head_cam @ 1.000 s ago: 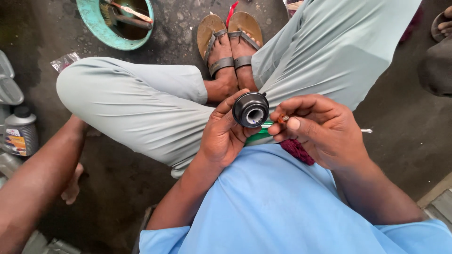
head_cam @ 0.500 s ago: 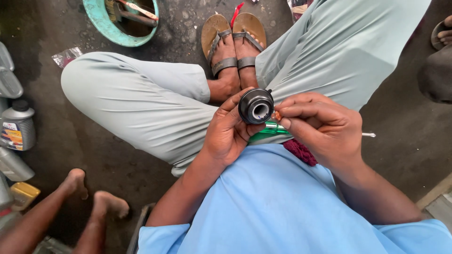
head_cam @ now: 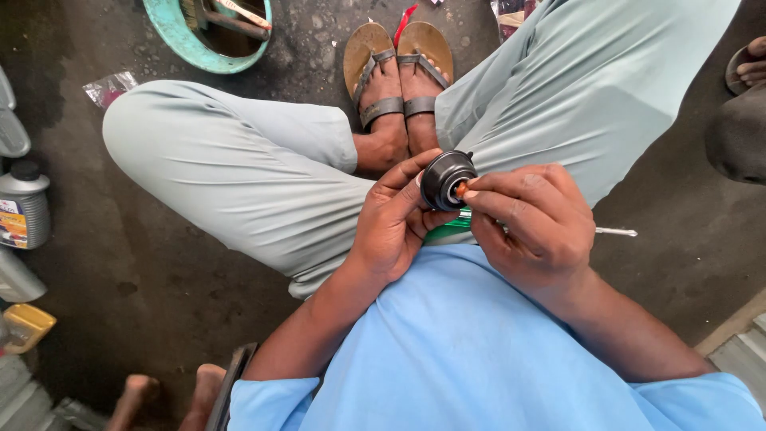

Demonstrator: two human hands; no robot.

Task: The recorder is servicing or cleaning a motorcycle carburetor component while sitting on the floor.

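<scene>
Dark floor [head_cam: 159, 263]; round black part [head_cam: 447, 179] in hands [head_cam: 471, 219].

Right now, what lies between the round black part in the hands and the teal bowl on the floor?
In the head view, the person's bent left leg crosses between the round black part and the teal bowl, then bare dark floor.

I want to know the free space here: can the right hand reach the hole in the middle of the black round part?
Probably yes. The right hand already has a fingertip at the centre of the black round part, which the left hand holds facing up, and nothing covers it.
</scene>
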